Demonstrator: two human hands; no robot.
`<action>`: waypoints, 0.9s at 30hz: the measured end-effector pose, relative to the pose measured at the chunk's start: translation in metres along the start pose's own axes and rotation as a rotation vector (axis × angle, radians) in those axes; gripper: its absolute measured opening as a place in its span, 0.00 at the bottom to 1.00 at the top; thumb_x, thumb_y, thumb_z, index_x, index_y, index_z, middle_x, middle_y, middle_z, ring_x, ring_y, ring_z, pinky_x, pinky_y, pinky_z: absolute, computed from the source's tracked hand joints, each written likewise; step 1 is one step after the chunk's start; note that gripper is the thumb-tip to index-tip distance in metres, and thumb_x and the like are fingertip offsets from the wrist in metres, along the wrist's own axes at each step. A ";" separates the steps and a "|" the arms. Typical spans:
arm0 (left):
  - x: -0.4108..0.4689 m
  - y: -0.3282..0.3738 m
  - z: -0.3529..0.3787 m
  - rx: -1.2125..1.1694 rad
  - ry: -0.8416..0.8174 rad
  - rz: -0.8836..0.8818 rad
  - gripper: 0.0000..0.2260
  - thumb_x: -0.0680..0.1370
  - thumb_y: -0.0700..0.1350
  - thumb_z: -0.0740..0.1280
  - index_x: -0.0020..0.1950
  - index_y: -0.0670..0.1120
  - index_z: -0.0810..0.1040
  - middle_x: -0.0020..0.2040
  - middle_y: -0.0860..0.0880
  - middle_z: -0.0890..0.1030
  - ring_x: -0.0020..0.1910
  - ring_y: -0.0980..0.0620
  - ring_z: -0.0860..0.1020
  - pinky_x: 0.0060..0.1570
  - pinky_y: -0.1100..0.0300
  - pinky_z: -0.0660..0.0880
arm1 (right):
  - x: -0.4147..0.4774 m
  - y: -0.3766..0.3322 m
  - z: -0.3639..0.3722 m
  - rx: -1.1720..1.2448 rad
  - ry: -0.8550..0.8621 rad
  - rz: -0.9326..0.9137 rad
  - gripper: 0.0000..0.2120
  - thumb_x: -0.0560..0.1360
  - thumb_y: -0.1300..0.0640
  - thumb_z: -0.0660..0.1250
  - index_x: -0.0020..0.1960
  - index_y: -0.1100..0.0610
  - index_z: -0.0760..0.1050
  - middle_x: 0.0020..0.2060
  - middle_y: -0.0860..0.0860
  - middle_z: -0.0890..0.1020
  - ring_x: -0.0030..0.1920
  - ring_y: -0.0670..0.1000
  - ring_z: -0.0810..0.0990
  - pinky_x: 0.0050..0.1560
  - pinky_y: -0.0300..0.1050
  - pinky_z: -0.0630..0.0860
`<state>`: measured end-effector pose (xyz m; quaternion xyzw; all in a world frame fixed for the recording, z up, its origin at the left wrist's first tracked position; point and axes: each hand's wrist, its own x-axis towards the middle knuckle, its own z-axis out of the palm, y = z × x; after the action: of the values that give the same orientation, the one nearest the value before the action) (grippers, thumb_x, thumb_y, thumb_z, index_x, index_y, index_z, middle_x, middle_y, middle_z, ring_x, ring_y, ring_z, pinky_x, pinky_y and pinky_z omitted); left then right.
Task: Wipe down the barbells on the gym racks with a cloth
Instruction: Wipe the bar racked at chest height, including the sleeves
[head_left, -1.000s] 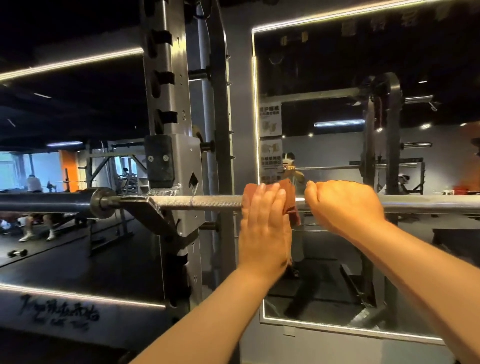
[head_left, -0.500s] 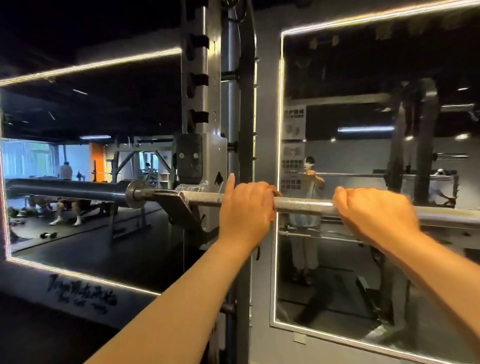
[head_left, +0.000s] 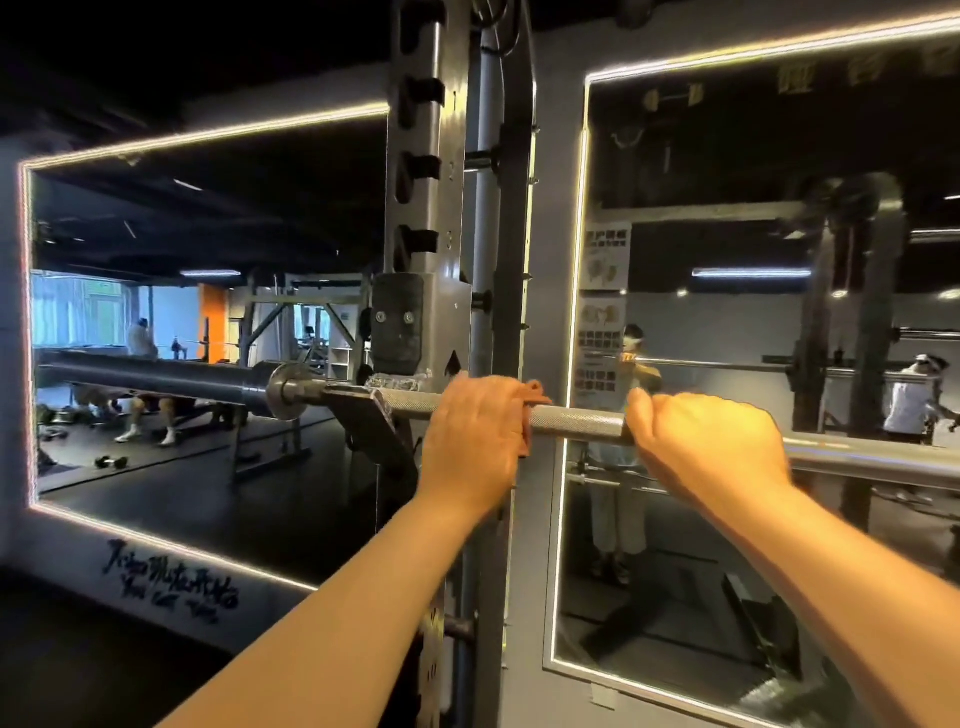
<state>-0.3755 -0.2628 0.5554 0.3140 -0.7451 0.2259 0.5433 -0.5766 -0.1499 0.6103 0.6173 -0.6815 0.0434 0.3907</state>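
A steel barbell (head_left: 576, 419) lies across the view at chest height, resting in the hook (head_left: 363, 410) of a grey rack upright (head_left: 423, 208). My left hand (head_left: 475, 441) is wrapped around the knurled shaft just right of the hook, pressing an orange-brown cloth (head_left: 535, 397) against the bar; only a corner of the cloth shows. My right hand (head_left: 706, 447) grips the bare shaft a short way to the right, fingers curled over it. The dark sleeve (head_left: 171, 376) of the bar sticks out to the left.
Two lit-edged wall mirrors (head_left: 208, 338) stand right behind the rack, reflecting gym benches, dumbbells and people. A second rack post (head_left: 511, 260) rises close behind the bar. Dark floor lies below left.
My left hand has slid left along the bar with the cloth, toward the rack hook, and closed around the shaft. The view has shifted left; my right hand keeps its grip.
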 end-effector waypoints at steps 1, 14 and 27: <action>0.001 -0.005 -0.001 0.006 0.031 -0.071 0.15 0.83 0.51 0.54 0.57 0.48 0.78 0.52 0.50 0.79 0.54 0.53 0.72 0.72 0.44 0.67 | -0.001 0.000 0.001 -0.023 -0.004 -0.028 0.20 0.84 0.50 0.60 0.72 0.55 0.59 0.44 0.49 0.75 0.44 0.53 0.81 0.42 0.48 0.80; -0.007 0.026 0.016 -0.112 0.064 -0.050 0.15 0.86 0.51 0.52 0.63 0.48 0.75 0.58 0.51 0.78 0.62 0.49 0.74 0.76 0.45 0.60 | -0.007 -0.004 -0.003 -0.035 0.074 -0.009 0.20 0.85 0.49 0.59 0.74 0.56 0.61 0.50 0.50 0.79 0.48 0.52 0.83 0.48 0.48 0.83; -0.010 0.072 0.038 -0.217 0.148 -0.047 0.14 0.84 0.46 0.55 0.67 0.46 0.73 0.62 0.49 0.77 0.68 0.46 0.72 0.77 0.38 0.56 | -0.004 -0.009 0.002 0.001 0.121 0.074 0.16 0.86 0.50 0.56 0.73 0.52 0.67 0.50 0.50 0.81 0.46 0.53 0.83 0.47 0.51 0.83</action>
<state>-0.4499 -0.2356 0.5345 0.2530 -0.7156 0.1537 0.6327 -0.5703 -0.1493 0.6030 0.5879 -0.6791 0.0954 0.4290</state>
